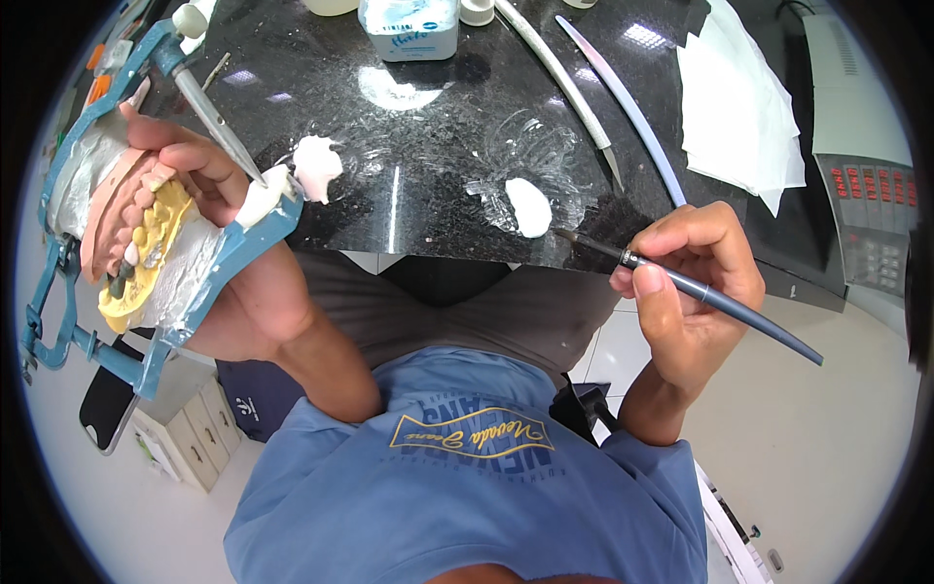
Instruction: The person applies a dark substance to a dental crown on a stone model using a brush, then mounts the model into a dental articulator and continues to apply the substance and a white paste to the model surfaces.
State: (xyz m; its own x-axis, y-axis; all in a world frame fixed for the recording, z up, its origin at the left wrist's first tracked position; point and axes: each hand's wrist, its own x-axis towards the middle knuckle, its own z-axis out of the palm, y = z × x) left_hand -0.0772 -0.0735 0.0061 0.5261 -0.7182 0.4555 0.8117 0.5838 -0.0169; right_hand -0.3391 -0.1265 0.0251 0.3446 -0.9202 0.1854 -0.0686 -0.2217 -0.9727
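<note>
My left hand [255, 302] grips a blue dental articulator [255, 234] raised at the left, its fingers wrapped behind the frame. Mounted in it are a pink upper dental cast [119, 212] and a yellow lower cast [131, 304] with a few dark grey teeth. My right hand [699, 282] pinches a slim dark blue brush [735, 307] like a pen. The brush's tip is close to a white blob of paste [529, 207] on the black bench. Nearer the articulator lies a pinkish-white lump [317, 167].
On the black benchtop [428, 219], smeared with white residue, stands a pale blue tub [413, 29]. Two slender tools, a white-handled knife [559, 73] and a blue-lilac handle [628, 107], lie at the back. White paper sheets [739, 107] rest beside a device with red digits [866, 219].
</note>
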